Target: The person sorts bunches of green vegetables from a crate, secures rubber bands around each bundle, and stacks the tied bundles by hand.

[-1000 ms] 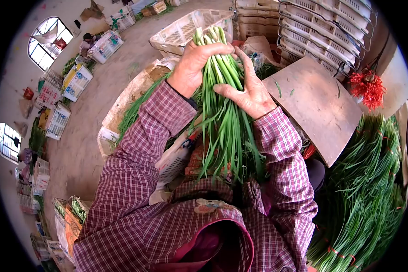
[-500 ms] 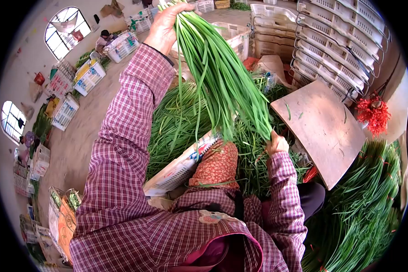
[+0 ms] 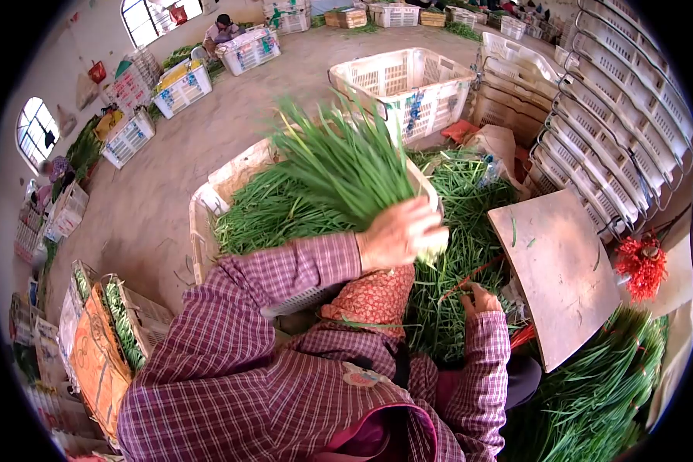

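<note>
A bunch of chives [image 3: 346, 165] is hanging aslant over a lined plastic crate [image 3: 200, 231], leaf tips up and leftward; the left hand [image 3: 400, 233], blurred, is gripping it near its pale stem ends. The right hand [image 3: 481, 300] is resting lower, fingers curled, beside a thin red tie [image 3: 483, 269]; whether they are pinching it cannot be told. Blue markings [image 3: 414, 112] are showing on the white crate [image 3: 362, 77] beyond, too small to read; coloured marks on the wall-side crates [image 3: 183, 91] are likewise staying illegible. An orange panel [image 3: 104, 362] is bearing dark lines, also unreadable. Loose chives [image 3: 450, 323] are lying beside the patterned cloth [image 3: 373, 300] on the lap. A flat brown board [image 3: 558, 269], strewn with leaf scraps, is tilting beside them, and a cluster of red ties [image 3: 641, 266] is hanging near its edge. Nested crates [image 3: 608, 123] are towering behind. A dusty, pale-brown floor [image 3: 162, 185] is stretching toward a whitish wall with arched windows [image 3: 38, 135], where another person [image 3: 222, 29] is sitting.
</note>
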A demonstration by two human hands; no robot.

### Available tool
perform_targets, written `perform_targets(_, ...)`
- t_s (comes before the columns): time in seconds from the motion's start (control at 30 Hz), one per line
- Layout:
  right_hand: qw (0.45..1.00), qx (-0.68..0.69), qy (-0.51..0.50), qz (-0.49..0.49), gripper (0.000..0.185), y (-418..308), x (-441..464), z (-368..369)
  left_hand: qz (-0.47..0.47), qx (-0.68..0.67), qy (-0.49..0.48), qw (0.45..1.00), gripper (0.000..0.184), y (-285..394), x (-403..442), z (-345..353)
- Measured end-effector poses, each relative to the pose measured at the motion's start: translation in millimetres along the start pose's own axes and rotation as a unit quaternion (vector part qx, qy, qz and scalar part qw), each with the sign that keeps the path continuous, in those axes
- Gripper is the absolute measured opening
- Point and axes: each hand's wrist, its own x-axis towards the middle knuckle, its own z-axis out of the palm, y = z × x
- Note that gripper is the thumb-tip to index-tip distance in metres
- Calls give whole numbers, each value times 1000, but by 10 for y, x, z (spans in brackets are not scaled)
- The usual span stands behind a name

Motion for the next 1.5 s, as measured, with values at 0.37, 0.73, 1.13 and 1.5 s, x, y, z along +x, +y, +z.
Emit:
perform_targets(0.37,995,81,-44,-36,25,-171,-148,261,42,-54,-101,993,12,1280,-1267,529)
perform_targets(0.73,888,423,-104,146,47,-448,168,1259,34,-75,-40,996,19,1266,-1223,384)
perform_targets(1.13,729,659,161,88,9,-697,-181,955,17,-90,-24,995,12,1237,-1106,347)
perform_targets(1.5,978,73,159,112,30,149,-220,585,30,-79,-79,993,16,1257,-1271,419)
